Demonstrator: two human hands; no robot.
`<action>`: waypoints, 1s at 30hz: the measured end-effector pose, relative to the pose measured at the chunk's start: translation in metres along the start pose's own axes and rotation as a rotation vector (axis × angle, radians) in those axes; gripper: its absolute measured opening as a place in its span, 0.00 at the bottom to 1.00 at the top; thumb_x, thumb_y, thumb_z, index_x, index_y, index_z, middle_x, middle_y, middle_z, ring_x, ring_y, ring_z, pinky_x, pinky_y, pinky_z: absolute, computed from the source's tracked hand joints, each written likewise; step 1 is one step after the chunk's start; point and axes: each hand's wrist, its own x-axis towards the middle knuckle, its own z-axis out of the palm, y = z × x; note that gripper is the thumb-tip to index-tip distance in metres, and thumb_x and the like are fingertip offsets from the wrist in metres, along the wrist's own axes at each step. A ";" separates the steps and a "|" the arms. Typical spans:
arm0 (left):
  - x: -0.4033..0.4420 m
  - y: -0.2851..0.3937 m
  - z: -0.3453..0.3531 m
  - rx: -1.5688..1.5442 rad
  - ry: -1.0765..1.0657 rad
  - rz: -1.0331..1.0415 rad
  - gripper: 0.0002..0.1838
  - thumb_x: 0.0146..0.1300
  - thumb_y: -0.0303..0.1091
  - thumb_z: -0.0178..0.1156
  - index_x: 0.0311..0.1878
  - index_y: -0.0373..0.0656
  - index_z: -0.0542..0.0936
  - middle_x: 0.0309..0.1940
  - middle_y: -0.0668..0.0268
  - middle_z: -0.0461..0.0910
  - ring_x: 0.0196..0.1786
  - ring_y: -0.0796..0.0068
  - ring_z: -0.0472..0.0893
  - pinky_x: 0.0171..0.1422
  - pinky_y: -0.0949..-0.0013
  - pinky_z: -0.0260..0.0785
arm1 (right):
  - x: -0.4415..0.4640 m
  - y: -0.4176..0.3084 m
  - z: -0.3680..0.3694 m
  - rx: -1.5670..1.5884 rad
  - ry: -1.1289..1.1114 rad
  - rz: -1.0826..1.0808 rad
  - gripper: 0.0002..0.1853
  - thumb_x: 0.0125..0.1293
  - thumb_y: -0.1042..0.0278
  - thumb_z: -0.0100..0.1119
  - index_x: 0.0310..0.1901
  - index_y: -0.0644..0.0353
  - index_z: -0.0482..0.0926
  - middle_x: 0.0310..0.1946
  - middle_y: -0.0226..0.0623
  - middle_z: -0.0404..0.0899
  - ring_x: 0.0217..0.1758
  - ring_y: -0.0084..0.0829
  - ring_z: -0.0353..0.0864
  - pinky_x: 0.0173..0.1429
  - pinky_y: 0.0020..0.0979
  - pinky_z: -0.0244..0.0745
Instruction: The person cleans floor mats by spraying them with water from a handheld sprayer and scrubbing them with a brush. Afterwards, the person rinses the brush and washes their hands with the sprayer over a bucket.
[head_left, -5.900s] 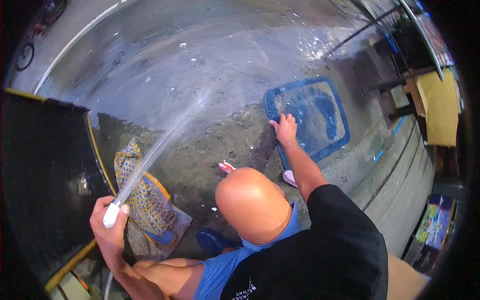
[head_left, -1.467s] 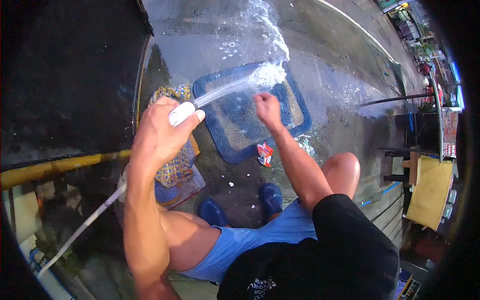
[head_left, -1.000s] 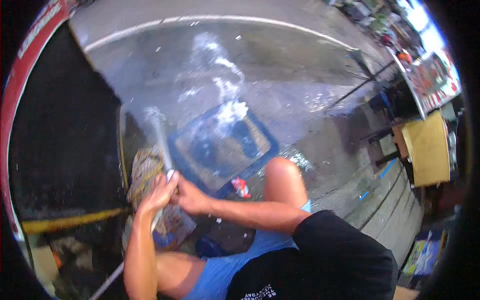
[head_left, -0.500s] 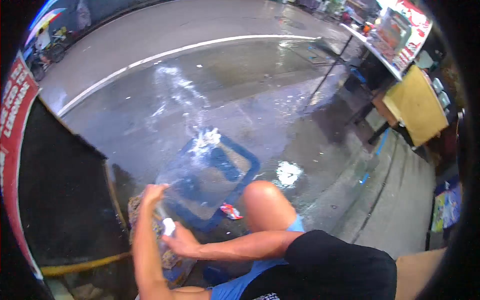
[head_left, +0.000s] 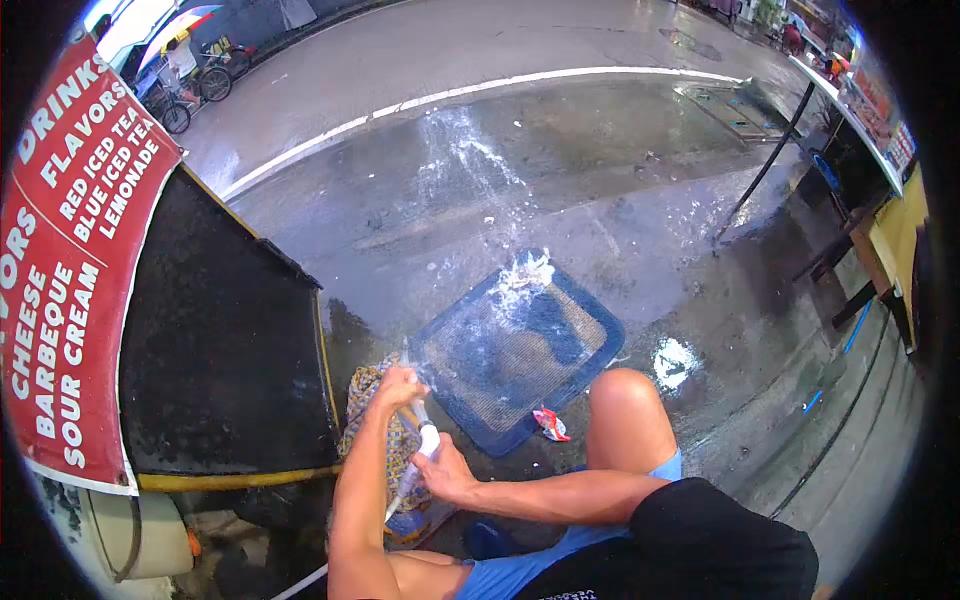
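Note:
My right hand (head_left: 447,472) is wrapped round a white hose nozzle (head_left: 428,438). Just above it, my left hand (head_left: 399,388) is closed in the water at the nozzle's front; what its fingers hold, if anything, is hidden. The white hose (head_left: 402,492) runs down below the nozzle. Beyond my hands a blue-bordered mat (head_left: 487,428) lies flat on wet ground, with white foam (head_left: 524,277) on its far corner. A red and white wrapper (head_left: 550,424) lies by its near edge. Beneath my left arm is a checkered woven cloth (head_left: 361,392).
A black panel (head_left: 225,350) with a yellow edge and a red sign (head_left: 80,250) stands at the left. Beyond a white road line (head_left: 480,88) are parked cycles (head_left: 195,92). A stall table (head_left: 890,235) is at the right. My bent knee (head_left: 630,405) is beside the mat.
My right hand has come from over the mat to the nozzle, which my left hand held before. My left hand has shifted to its front. Foam now lies on the mat and ground.

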 end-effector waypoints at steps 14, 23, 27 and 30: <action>-0.096 0.041 -0.016 0.462 0.420 0.449 0.07 0.59 0.34 0.66 0.28 0.41 0.84 0.45 0.41 0.82 0.47 0.38 0.82 0.49 0.48 0.74 | -0.001 0.038 0.012 0.010 -0.026 0.188 0.35 0.66 0.53 0.64 0.61 0.75 0.62 0.48 0.69 0.81 0.55 0.65 0.82 0.60 0.53 0.76; -0.176 0.074 -0.041 0.699 0.392 0.685 0.14 0.61 0.33 0.68 0.47 0.36 0.84 0.42 0.46 0.85 0.42 0.45 0.86 0.47 0.56 0.76 | 0.001 0.034 0.004 -0.050 0.077 0.317 0.34 0.65 0.51 0.67 0.56 0.75 0.65 0.45 0.67 0.83 0.50 0.62 0.85 0.56 0.52 0.80; -0.258 0.180 -0.060 0.078 0.386 0.296 0.18 0.64 0.31 0.71 0.55 0.36 0.84 0.48 0.55 0.87 0.47 0.68 0.86 0.53 0.67 0.78 | 0.017 0.074 0.016 -0.137 0.117 0.271 0.35 0.64 0.49 0.67 0.55 0.74 0.66 0.43 0.64 0.84 0.48 0.60 0.86 0.52 0.51 0.82; -0.315 0.226 -0.063 -0.051 0.823 0.492 0.09 0.62 0.23 0.65 0.45 0.34 0.85 0.38 0.58 0.84 0.43 0.69 0.83 0.48 0.69 0.77 | 0.007 0.047 0.006 -0.236 0.050 0.323 0.32 0.67 0.54 0.64 0.58 0.74 0.66 0.46 0.62 0.82 0.50 0.56 0.86 0.54 0.50 0.81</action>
